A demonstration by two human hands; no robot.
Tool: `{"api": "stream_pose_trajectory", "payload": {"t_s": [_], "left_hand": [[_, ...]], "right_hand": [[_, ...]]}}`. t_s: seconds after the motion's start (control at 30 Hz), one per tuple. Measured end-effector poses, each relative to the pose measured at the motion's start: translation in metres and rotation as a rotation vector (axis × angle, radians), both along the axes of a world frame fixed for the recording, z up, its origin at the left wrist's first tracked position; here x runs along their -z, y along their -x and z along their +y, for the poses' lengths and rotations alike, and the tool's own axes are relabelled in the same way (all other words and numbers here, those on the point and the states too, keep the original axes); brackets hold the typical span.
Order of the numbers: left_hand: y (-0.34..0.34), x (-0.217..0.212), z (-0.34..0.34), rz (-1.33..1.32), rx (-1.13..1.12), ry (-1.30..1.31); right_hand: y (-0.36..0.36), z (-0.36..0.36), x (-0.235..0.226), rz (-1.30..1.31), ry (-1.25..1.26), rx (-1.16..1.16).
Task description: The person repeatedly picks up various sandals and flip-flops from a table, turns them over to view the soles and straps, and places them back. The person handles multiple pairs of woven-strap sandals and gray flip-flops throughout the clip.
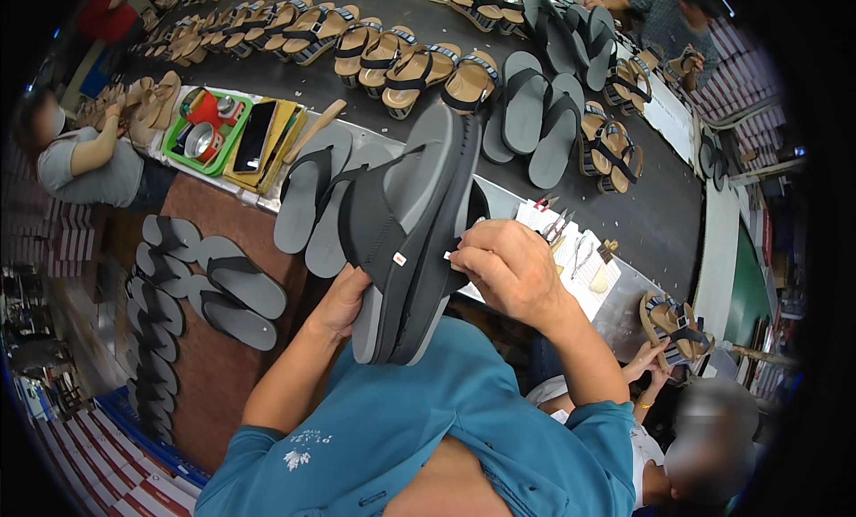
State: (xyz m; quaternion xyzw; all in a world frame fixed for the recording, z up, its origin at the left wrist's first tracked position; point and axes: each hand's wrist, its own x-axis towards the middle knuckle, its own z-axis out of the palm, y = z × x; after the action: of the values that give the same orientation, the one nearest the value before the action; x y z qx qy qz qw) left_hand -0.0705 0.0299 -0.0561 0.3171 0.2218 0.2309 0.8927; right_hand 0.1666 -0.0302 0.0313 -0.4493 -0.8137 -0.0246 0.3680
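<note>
A pair of grey foam flip-flop sandals with broad black straps (417,249) is held up sole against sole, toes away from the wearer, above the lap at the near edge of the tabletop (664,173). The left hand (341,303) has its fingers clamped on the pair near the heel end. On the right hand (513,267), thumb and forefinger are pinched together at a tiny white label (448,256) beside the far sandal's strap; whether the label already touches it cannot be told.

The pair looks light, with springy soles, softer straps, a matte surface with decent grip and little to break. The heel end, taken across both soles, seems the best hold, leaving the straps clear. A small white sticker with a reddish mark (399,259) sits on the near strap, its print too small to read. The teal shirt (392,419) bears a white leaf print with small lettering.

Just beyond lie more grey sandals (303,205); to the left, a green plastic tray (198,166) holds red containers. White paper sheets (588,294) lie to the right, near red-handled snips (544,203). Farther off stands a row of tan sandals with dark straps (312,31). A co-worker at lower right handles a similar tan sandal (670,330).
</note>
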Motion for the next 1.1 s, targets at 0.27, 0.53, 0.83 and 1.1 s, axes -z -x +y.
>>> {"api": "stream_pose_trajectory", "payload": {"t_s": [0.27, 0.53, 0.83, 1.1], "left_hand": [[0.009, 0.012, -0.007, -0.013, -0.046, 0.108], [0.007, 0.017, -0.006, -0.171, -0.091, 0.193], [-0.001, 0.004, 0.004, -0.059, -0.012, -0.019], [0.005, -0.005, 0.003, 0.097, 0.078, -0.003]], "right_hand": [[0.007, -0.010, -0.010, -0.137, 0.152, -0.018], [0.014, -0.060, 0.032, 0.553, 0.351, 0.347], [0.021, -0.015, -0.013, 0.127, 0.156, 0.206], [0.005, -0.015, -0.028, -0.070, 0.301, 0.015]]}}
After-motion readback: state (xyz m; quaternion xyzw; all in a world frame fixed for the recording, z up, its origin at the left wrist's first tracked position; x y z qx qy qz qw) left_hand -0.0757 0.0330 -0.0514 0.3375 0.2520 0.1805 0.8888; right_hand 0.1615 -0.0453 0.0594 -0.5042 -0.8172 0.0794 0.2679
